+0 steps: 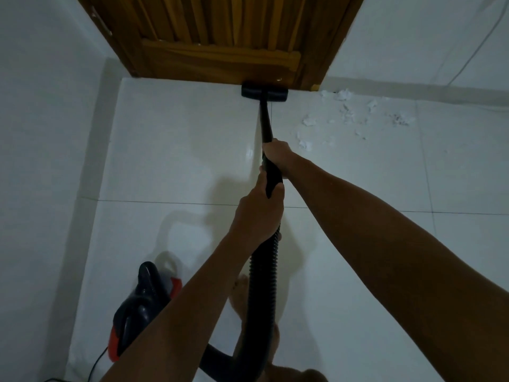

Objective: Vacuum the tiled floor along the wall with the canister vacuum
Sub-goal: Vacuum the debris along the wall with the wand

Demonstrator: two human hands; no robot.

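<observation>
Here, both hands steer the vacuum wand toward the door, with paper scraps waiting to the right.

At lower left the canister vacuum (143,307) sits on the tiled floor (170,150). In mid-frame the left hand (259,213) has its fingers curled round the wand (266,125) at its hose end; the right hand (276,153) grips it higher up. The wand's long axis runs up the frame to the floor head (265,92), touching the door (220,37). The paper scraps (349,114) lie right of the head along the wall (413,45), nearer the right hand.
</observation>
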